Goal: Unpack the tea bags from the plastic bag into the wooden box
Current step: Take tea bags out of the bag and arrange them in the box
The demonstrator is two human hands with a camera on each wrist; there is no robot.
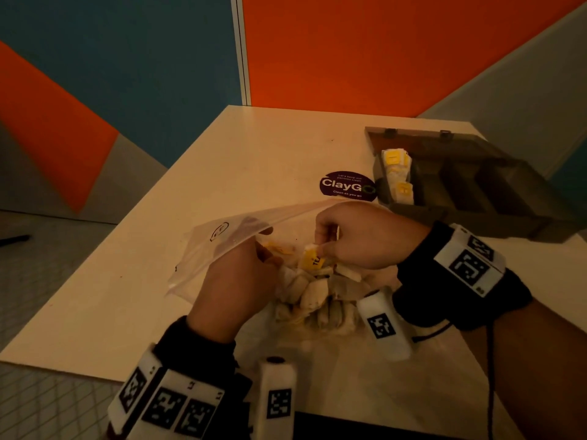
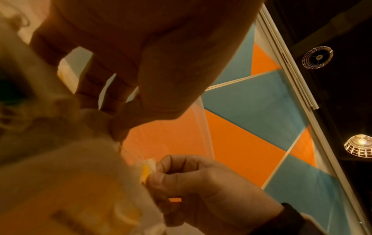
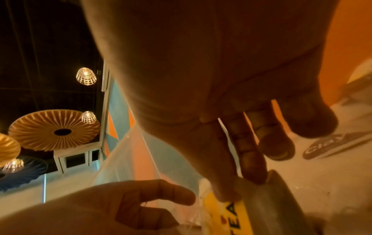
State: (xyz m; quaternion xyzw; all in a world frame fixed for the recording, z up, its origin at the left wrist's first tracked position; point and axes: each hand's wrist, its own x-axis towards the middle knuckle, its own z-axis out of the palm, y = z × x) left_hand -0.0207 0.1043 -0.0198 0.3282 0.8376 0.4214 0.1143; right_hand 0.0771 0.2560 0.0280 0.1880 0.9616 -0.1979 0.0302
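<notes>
Nearest me, my left hand (image 1: 235, 277) pinches the upper lip of the clear, crinkled plastic bag (image 1: 222, 239) and holds its mouth lifted open. Just beyond, inside that mouth, my right hand (image 1: 359, 236) has thumb and forefinger closed on a white paper tea bag with a yellow label (image 1: 313, 258); its other fingers curl loosely. The label hangs roughly upright from the pinch, above the heap of pale tea bags (image 1: 317, 296) lying in the bag on the cream table (image 1: 254, 160).

Farther off, up and to the right past the dark round sticker (image 1: 347, 186), sits the dark wooden box (image 1: 470, 185) with its lid open. Yellow-labelled bags already fill its left compartment; the others look bare. The box lies on the right hand's side, so I judge the carry runs straight away from me and rightward.
</notes>
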